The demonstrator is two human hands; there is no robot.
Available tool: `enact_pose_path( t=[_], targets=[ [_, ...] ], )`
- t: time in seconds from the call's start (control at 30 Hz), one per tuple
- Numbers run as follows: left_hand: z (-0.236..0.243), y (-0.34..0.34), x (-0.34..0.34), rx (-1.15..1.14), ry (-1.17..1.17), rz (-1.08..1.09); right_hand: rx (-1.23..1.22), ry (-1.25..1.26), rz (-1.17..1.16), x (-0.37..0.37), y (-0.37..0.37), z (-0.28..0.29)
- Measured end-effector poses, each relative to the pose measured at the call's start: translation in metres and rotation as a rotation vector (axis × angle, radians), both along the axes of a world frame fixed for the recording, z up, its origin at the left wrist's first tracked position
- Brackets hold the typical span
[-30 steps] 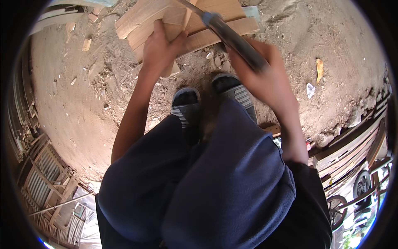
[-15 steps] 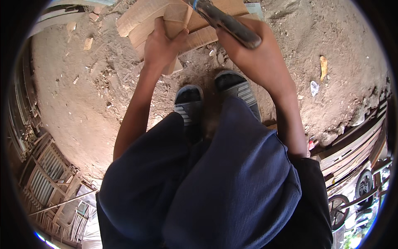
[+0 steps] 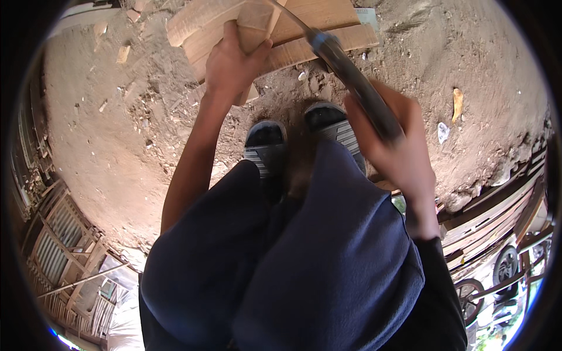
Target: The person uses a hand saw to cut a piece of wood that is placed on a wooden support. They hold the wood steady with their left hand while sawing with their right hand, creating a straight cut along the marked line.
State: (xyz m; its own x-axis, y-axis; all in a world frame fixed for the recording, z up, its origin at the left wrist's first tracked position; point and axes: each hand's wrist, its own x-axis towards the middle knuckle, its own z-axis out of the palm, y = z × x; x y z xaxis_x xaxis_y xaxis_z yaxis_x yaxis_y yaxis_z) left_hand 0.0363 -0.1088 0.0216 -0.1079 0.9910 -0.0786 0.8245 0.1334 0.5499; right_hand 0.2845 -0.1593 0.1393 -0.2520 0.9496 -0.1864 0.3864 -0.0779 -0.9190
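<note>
My left hand [image 3: 229, 65] is closed on a pale wooden block [image 3: 252, 36], pressing it against wooden boards [image 3: 319, 51] on the ground at the top of the view. The block's lower end shows below my wrist. My right hand [image 3: 401, 131], slightly blurred, grips the long dark handle of a bladed tool [image 3: 360, 85] with a blue band at its neck. A narrow metal blade runs from the band up to the block's right side. The view's top edge cuts off the blade's far end, so its exact kind is not clear.
My sandalled feet [image 3: 266, 140] stand on bare dirt just below the boards. Wood chips, a yellowish scrap [image 3: 457, 105] and a clear plastic bit [image 3: 443, 133] lie around. Stacked planks [image 3: 497, 205] are at the right, with wheels [image 3: 506, 263] beyond. A wooden frame [image 3: 61, 234] stands at the left.
My right hand has drawn the tool back toward my body and to the right, bringing the blue band and part of the blade into view. My left hand stays on the block.
</note>
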Motion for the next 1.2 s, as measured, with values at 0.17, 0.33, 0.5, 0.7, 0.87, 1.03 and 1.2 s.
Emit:
enact_pose_path(
  t=[0.17,0.33,0.5,0.7,0.87,1.03,1.2],
  targets=[
    [0.000,0.003,0.004,-0.013,-0.023,-0.009,0.040,-0.028,-0.009,-0.005,0.007,-0.008],
    [-0.004,0.002,0.009,-0.063,-0.069,-0.003,0.042,-0.099,0.039,-0.021,0.035,-0.012],
    [-0.001,-0.004,0.000,0.030,0.047,-0.010,-0.151,-0.138,-0.002,0.016,-0.019,0.015],
    [-0.001,0.003,0.008,-0.058,-0.026,-0.048,0.057,0.025,-0.026,-0.025,0.043,-0.012],
    [0.007,-0.007,0.005,-0.020,0.040,0.007,0.010,-0.057,-0.037,0.003,-0.007,-0.002],
    [0.012,-0.002,0.002,-0.081,-0.045,-0.015,0.025,-0.046,0.011,-0.020,0.024,-0.011],
    [0.009,-0.004,0.012,-0.072,-0.018,-0.012,0.017,-0.056,-0.009,-0.012,0.008,-0.019]
  ],
)
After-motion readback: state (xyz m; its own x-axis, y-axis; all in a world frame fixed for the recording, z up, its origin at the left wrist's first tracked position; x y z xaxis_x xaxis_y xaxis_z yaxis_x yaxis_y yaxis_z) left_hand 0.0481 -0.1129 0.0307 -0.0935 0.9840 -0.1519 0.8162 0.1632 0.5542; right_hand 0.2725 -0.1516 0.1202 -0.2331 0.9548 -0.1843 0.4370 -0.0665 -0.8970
